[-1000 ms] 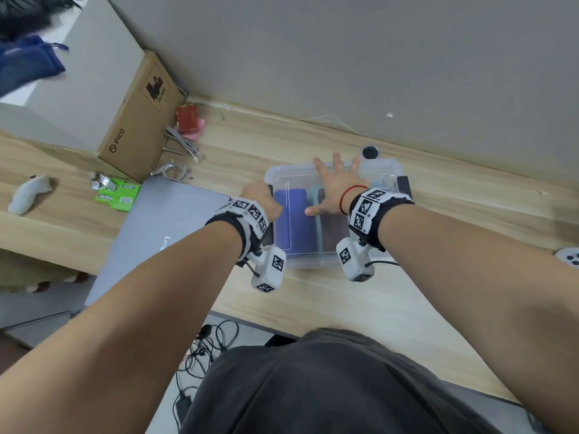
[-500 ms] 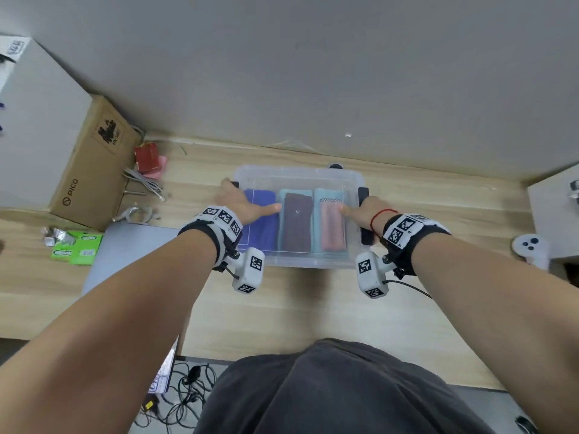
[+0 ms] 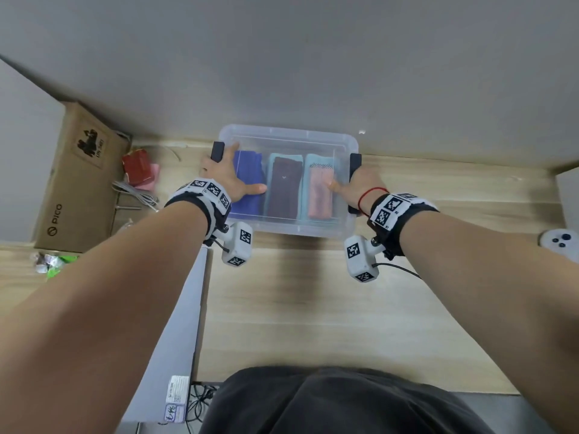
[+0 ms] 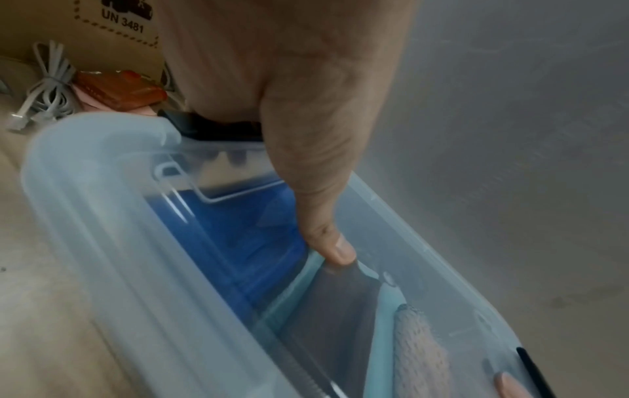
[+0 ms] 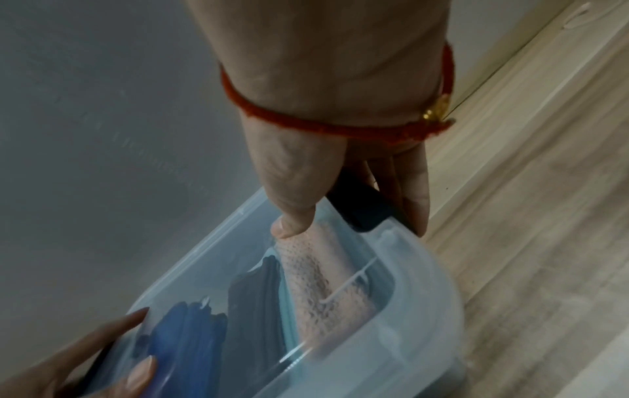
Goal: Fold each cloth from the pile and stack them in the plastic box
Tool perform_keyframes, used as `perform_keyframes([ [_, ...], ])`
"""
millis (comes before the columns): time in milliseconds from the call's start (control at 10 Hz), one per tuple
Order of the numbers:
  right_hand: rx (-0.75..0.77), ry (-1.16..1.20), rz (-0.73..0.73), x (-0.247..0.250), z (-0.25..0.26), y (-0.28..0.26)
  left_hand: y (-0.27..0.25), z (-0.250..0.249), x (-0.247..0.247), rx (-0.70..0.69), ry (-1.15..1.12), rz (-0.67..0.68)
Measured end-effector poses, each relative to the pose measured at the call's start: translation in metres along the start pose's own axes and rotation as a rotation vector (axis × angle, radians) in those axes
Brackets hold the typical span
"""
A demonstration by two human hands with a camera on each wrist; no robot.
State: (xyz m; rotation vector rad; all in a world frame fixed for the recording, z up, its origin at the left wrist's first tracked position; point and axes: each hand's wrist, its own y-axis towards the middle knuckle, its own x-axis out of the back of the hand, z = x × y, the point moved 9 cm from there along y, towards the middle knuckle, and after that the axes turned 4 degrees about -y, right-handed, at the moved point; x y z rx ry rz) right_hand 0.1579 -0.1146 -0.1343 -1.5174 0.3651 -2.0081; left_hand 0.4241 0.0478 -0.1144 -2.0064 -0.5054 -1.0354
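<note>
fingers (image 3: 219, 158) on both end rims of plastic box (image 3: 288, 228)

I see bare forearms, each with a black wrist band (image 3: 200, 198) carrying white panels of black square-code markers, and a white camera block (image 3: 238, 247) hanging below. A thin black cable (image 3: 404, 270) trails from the right block; a red string bracelet (image 5: 327, 126) with a gold bead circles that wrist. A dark grey shirt (image 3: 338, 402) covers my torso.

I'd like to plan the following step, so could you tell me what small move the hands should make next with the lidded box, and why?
Probably press the black side latches shut. The left hand and right hand grip opposite ends of the plastic box, thumbs on its clear lid, beside the left latch and right latch. Folded cloths already lie inside.
</note>
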Motion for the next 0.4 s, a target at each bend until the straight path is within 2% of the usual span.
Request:
perform_keyframes([
  [100, 0.027, -0.067, -0.001, 0.000, 0.000, 0.001, -0.003, -0.005, 0.003, 0.001, 0.032, -0.025],
  [200, 0.020, -0.121, 0.061, 0.005, -0.003, -0.011, -0.013, -0.010, 0.007, 0.035, 0.081, -0.029],
  [300, 0.104, -0.100, -0.012, 0.040, -0.001, -0.025, -0.029, -0.032, 0.020, -0.051, -0.043, -0.138],
  [400, 0.236, 0.164, -0.138, 0.103, 0.001, -0.056, -0.058, -0.073, 0.038, -0.268, -0.362, -0.219],
])
